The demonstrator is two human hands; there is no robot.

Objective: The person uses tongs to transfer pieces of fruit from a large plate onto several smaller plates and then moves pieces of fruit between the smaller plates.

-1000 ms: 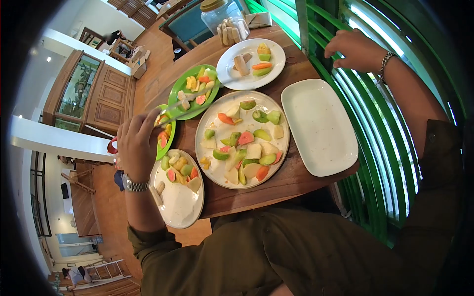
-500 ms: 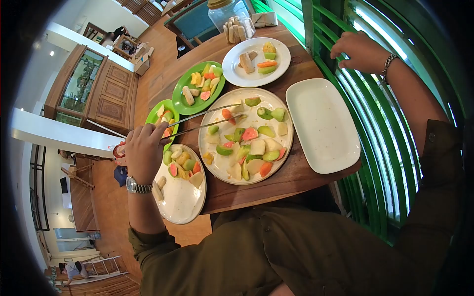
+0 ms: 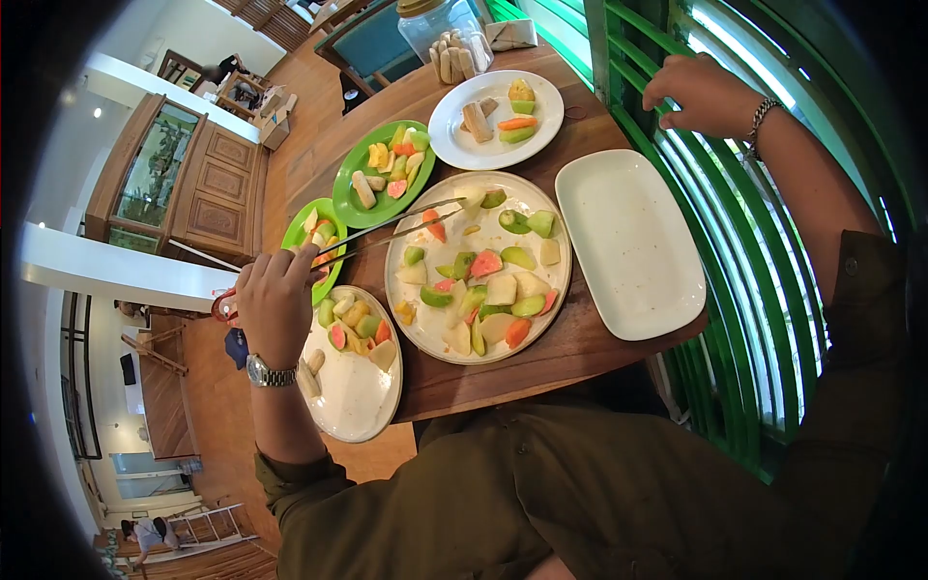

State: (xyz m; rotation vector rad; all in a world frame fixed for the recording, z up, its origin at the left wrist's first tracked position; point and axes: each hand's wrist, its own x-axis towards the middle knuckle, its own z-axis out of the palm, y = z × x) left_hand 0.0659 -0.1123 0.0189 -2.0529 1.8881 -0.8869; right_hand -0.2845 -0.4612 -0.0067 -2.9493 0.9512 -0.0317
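Observation:
My left hand (image 3: 275, 304), with a watch on the wrist, is wrapped round long metal tongs (image 3: 379, 225). The tongs reach over a large round plate (image 3: 406, 333) of cut fruit. Their tips are close together at a pale fruit piece (image 3: 472, 200) near the plate's far side; whether they pinch it I cannot tell. Just below the tongs lies an orange fruit piece (image 3: 434, 226). My right hand (image 3: 706, 95), wearing a chain bracelet, rests by the green window slats (image 3: 633, 63), its fingers loosely bent and apart, with nothing seen in them.
Right of the fruit plate sits a rectangular white dish (image 3: 633, 261). Around the left and back are a white oval plate (image 3: 348, 411), two green plates, one nearer the back (image 3: 350, 198), and a white plate (image 3: 546, 121), all with fruit. A jar (image 3: 425, 34) stands at the back.
The tongs' tips have drawn closer together and shifted slightly left and up, towards the pale piece. The orange piece now shows below the tongs. My right hand stays by the slats.

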